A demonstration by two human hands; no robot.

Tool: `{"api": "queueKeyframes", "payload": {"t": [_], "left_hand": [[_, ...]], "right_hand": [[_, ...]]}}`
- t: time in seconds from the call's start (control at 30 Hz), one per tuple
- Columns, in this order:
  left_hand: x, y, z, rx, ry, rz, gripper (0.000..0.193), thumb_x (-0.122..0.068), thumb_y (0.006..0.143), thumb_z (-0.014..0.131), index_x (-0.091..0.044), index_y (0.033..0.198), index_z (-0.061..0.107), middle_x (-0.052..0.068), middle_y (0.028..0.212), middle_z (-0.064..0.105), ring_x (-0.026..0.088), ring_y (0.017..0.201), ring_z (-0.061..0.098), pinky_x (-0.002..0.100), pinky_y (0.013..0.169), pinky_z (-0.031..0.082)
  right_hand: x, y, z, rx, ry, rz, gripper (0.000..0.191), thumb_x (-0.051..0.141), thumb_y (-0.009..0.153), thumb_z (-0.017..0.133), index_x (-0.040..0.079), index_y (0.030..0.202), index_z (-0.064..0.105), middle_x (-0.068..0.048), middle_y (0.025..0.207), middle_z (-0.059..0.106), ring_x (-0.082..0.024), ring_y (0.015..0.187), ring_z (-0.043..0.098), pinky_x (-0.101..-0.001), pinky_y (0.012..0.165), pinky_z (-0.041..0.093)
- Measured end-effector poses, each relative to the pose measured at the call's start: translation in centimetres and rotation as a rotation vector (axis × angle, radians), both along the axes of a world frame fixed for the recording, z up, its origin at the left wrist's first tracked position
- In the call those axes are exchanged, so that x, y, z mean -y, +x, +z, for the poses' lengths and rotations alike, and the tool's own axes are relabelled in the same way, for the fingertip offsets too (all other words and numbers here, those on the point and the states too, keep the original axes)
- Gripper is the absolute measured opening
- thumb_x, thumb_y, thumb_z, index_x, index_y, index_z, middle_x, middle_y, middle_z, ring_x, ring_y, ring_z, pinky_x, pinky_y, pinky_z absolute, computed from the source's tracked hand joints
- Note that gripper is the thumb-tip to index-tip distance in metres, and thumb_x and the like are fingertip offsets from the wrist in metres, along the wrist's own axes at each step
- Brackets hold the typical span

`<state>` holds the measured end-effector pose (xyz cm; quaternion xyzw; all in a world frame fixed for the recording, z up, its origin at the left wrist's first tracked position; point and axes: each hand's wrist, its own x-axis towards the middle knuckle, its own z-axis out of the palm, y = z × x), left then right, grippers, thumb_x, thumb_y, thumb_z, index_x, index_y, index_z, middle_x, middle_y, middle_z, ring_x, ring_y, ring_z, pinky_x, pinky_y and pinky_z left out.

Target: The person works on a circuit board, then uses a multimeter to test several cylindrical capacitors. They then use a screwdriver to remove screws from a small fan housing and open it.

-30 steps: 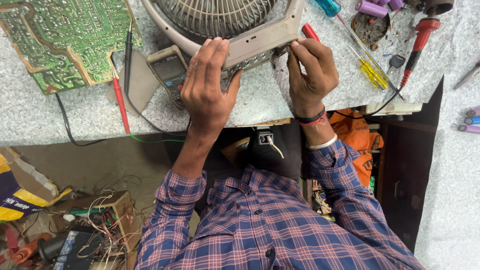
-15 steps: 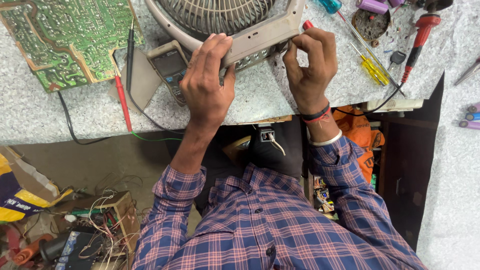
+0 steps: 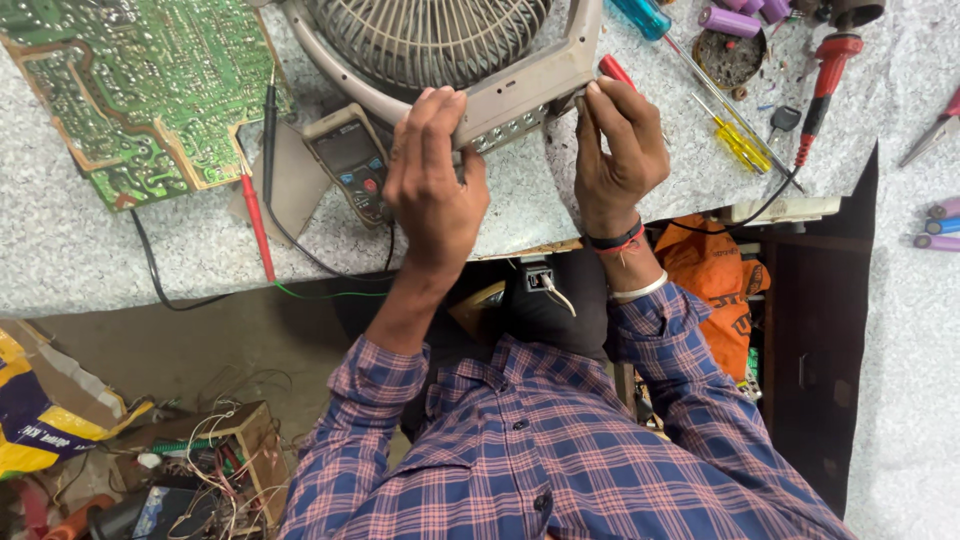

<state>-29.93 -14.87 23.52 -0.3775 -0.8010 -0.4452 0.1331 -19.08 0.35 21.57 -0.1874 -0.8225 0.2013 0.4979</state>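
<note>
A beige table fan housing (image 3: 520, 95) with a round grille lies on the speckled worktop (image 3: 120, 250). My left hand (image 3: 432, 190) grips its near edge from above, fingers curled over the rim. My right hand (image 3: 620, 150), with bands on the wrist, pinches the housing's right corner, thumb on the edge. A red tool handle (image 3: 615, 70) sticks out just behind those fingers; whether I hold it cannot be told.
A green circuit board (image 3: 140, 90) lies at the left, with a multimeter (image 3: 350, 165) and its red and black probes beside it. Screwdrivers (image 3: 735, 140), purple cylindrical cells (image 3: 735, 20) and a red-handled tool (image 3: 825, 80) lie at the right. An orange bag (image 3: 715, 280) hangs under the table.
Both hands have moved up the fan housing: the left now curls over its near edge, and the right has climbed to the right corner beside the red handle.
</note>
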Motion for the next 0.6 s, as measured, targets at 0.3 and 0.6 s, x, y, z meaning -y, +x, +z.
{"api": "queueKeyframes", "payload": {"t": [0.3, 0.6], "left_hand": [[-0.5, 0.1, -0.8, -0.001, 0.096, 0.026, 0.05, 0.007, 0.083, 0.075, -0.008, 0.129, 0.06, 0.009, 0.131, 0.066, 0.031, 0.129, 0.064, 0.045, 0.115, 0.051], [-0.4, -1.1, -1.0, -0.002, 0.14, -0.071, 0.048, 0.005, 0.079, 0.073, -0.007, 0.125, 0.063, 0.008, 0.129, 0.068, 0.029, 0.126, 0.066, 0.043, 0.111, 0.052]], "right_hand": [[-0.3, -0.2, 0.0, 0.037, 0.043, -0.021, 0.021, -0.009, 0.093, 0.082, 0.001, 0.109, 0.072, -0.013, 0.113, 0.071, -0.028, 0.1, 0.073, -0.037, 0.087, 0.059], [-1.3, 0.6, 0.0, 0.159, 0.114, 0.013, 0.02, -0.011, 0.097, 0.078, -0.001, 0.111, 0.069, -0.014, 0.118, 0.068, -0.03, 0.104, 0.07, -0.0391, 0.089, 0.057]]}}
